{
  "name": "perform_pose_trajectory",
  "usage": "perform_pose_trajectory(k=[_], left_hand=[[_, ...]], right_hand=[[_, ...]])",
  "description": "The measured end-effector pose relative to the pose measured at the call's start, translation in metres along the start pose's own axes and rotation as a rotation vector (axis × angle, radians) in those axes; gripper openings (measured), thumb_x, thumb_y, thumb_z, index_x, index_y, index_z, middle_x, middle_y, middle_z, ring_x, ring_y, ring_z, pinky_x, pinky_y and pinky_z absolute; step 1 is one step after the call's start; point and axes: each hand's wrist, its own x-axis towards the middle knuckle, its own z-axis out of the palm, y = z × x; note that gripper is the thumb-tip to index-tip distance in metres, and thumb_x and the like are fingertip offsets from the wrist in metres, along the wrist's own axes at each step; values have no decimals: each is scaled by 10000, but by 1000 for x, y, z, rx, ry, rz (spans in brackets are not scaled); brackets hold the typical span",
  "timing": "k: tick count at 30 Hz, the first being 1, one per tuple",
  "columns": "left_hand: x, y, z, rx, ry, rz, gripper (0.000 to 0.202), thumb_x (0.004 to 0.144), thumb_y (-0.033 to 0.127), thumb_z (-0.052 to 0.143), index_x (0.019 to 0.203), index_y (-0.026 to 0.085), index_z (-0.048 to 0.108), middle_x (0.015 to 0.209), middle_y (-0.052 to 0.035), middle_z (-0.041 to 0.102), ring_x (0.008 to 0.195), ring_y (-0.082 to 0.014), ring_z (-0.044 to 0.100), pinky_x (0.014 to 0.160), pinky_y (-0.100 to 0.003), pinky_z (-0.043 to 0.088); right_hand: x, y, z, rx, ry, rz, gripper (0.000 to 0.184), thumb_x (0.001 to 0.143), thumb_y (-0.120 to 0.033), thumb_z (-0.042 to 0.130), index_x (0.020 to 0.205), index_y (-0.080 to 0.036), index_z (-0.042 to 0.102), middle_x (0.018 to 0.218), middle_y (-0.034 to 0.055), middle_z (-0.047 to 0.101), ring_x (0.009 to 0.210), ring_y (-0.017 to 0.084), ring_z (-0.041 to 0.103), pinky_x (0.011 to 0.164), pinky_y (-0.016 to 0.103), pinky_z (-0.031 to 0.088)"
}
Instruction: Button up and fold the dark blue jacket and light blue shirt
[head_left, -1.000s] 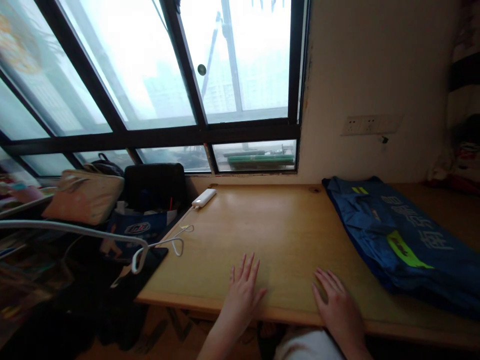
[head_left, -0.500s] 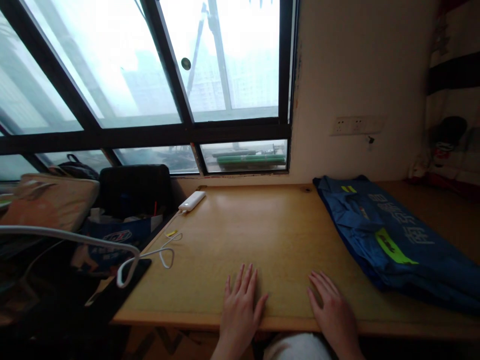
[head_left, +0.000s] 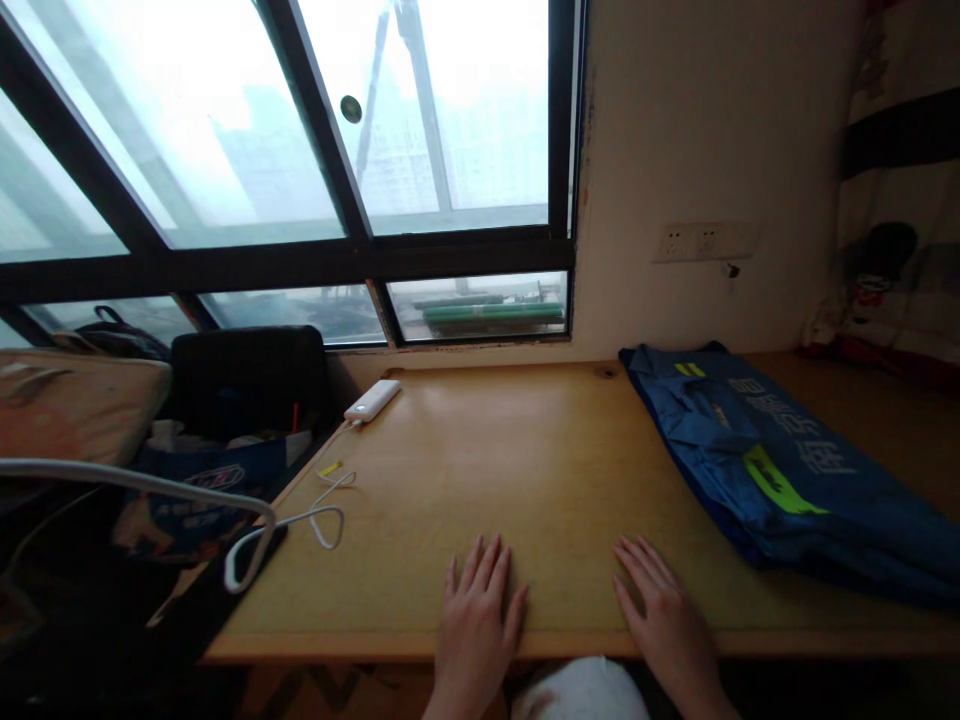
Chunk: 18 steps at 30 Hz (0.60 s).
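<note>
My left hand (head_left: 478,615) lies palm down near the front edge of the wooden table (head_left: 495,450), its fingers stretched out and the thumb apart. To its right, my right hand (head_left: 664,605) rests the same way on the tabletop, fingers extended. Neither hand holds anything. A folded blue cloth item (head_left: 795,450) with pale lettering and bright green patches lies to the right of my right hand. At the table's far left edge sits a white power bank (head_left: 373,401), with a white cable (head_left: 328,515) plugged into it and looping down the left side.
A dark chair (head_left: 251,385) stands left of the table, with a blue printed bag (head_left: 202,495) and a beige case (head_left: 82,400) beside it. Behind the table are a black-framed window (head_left: 465,255) and wall sockets (head_left: 706,241). A striped curtain (head_left: 892,210) hangs at the right.
The camera view has turned slightly, so the window, chair and table items appear a little further left. Both hands stay flat on the table in nearly the same place.
</note>
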Motion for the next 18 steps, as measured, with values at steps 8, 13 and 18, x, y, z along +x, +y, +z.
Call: perform_pose_trajectory(k=[8, 13, 18], left_hand=[[-1, -2, 4, -35, 13, 6, 438, 842, 373, 360, 1242, 209, 434, 1314, -37, 402, 1203, -244, 362, 969, -468, 309], [-2, -3, 8, -48, 33, 11, 437, 835, 365, 374, 1237, 207, 442, 1308, -49, 409, 1188, -242, 384, 955, -450, 330], [-2, -3, 10, -35, 42, 14, 429, 834, 364, 377, 1225, 205, 457, 1303, -47, 416, 1183, -238, 391, 938, -438, 351]], right_hand=[[8, 11, -19, 192, -76, 7, 322, 787, -280, 444, 1057, -184, 593, 1138, 74, 570, 1099, 219, 482, 913, 387, 416], [58, 71, -57, 24, 302, 121, 354, 796, -358, 427, 1035, -144, 578, 1144, 120, 544, 1098, 234, 464, 924, 391, 373], [90, 133, -59, -422, 347, 504, 577, 743, -416, 484, 1122, 18, 478, 1118, 273, 487, 1047, 358, 449, 831, 466, 347]])
